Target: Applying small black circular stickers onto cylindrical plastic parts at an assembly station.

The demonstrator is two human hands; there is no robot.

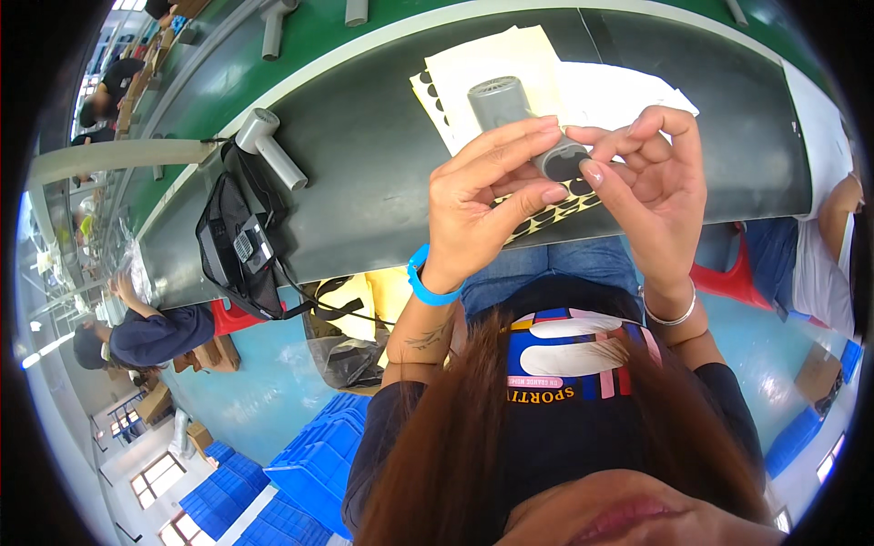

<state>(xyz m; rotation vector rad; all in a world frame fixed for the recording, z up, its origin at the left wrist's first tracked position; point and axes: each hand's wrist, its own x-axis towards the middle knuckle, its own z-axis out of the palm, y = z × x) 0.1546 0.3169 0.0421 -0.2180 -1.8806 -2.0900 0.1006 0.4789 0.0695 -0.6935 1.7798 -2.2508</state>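
Note:
My left hand is closed around a grey hair dryer, its vented round end pointing away from me. A black round sticker covers the near end of its handle. My right hand has thumb and index finger pinched at the sticker's edge, touching the handle end, with the other fingers curled and raised. Beneath my hands lies a yellow sheet of black stickers. More pale yellow sheets and a white sheet lie beyond the dryer.
On the dark table to the left are another grey hair dryer and a black bag. A green conveyor belt runs along the far side. Co-workers sit left and right. Blue crates stand behind on the left.

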